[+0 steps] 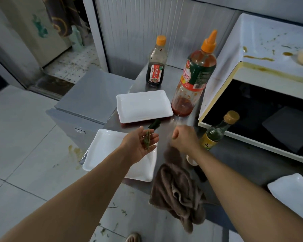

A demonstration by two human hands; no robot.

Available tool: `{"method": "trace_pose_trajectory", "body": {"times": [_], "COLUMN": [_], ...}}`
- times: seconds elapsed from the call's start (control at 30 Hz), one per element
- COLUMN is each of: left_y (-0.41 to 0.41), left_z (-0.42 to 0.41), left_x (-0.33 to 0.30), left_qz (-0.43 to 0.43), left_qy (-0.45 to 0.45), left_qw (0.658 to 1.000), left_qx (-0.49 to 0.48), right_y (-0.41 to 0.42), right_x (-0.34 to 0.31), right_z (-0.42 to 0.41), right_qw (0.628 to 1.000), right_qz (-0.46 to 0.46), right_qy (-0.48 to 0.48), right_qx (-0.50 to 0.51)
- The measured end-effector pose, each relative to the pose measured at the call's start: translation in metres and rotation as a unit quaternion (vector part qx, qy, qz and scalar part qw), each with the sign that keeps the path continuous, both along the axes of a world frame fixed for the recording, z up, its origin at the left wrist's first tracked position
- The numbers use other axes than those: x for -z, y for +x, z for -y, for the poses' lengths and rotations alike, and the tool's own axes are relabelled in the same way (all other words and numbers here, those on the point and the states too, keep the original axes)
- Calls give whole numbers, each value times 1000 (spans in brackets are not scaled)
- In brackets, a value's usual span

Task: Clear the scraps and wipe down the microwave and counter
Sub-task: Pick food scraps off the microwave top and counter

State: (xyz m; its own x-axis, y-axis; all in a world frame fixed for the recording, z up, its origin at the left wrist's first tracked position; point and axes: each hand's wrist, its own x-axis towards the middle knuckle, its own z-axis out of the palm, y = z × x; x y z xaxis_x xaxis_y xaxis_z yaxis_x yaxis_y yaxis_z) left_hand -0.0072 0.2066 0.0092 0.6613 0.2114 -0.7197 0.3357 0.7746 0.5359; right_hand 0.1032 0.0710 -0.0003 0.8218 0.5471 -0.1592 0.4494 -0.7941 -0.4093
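My left hand [140,144] is palm up over the near white tray [101,151], with thin green scraps [147,138] lying across its fingers. My right hand [183,139] hovers over the steel counter [171,122], fingers pinched on a small green scrap; it is blurred. A dark green scrap [154,124] lies on the counter by the far white tray [143,106]. A brown cloth [179,193] hangs over the counter's front edge. The white microwave [262,74] stands at right, its top smeared with sauce and specks.
A dark sauce bottle [155,67], a red chili sauce bottle [194,79] and a small green bottle [217,131] stand on the counter. Another white tray [294,193] sits at the lower right. Scraps and stains litter the tiled floor [24,154].
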Motion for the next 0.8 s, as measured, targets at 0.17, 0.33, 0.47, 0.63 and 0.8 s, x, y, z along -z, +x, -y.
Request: {"method": "trace_pose_trajectory", "body": {"times": [0.17, 0.33, 0.47, 0.63, 0.8], "left_y": [10, 23, 26, 22, 16], "left_z": [25, 52, 65, 70, 72], "left_x": [-11, -26, -36, -45, -51], "left_qz": [14, 31, 43, 42, 41], "left_qy": [-10, -41, -68, -60, -50], "left_qw": [1000, 998, 996, 996, 996], "left_qx": [24, 43, 37, 46, 66], "right_y": [0, -9, -14, -8, -12], "right_x": [-47, -82, -93, -104, -112], "right_z": [7, 10, 25, 52, 83], "right_qw": [986, 985, 989, 992, 993], "right_qz": [-81, -94, -92, -54, -47], "right_qy": [132, 142, 106, 116, 105], "right_qx": [56, -15, -51, -11, 31]}}
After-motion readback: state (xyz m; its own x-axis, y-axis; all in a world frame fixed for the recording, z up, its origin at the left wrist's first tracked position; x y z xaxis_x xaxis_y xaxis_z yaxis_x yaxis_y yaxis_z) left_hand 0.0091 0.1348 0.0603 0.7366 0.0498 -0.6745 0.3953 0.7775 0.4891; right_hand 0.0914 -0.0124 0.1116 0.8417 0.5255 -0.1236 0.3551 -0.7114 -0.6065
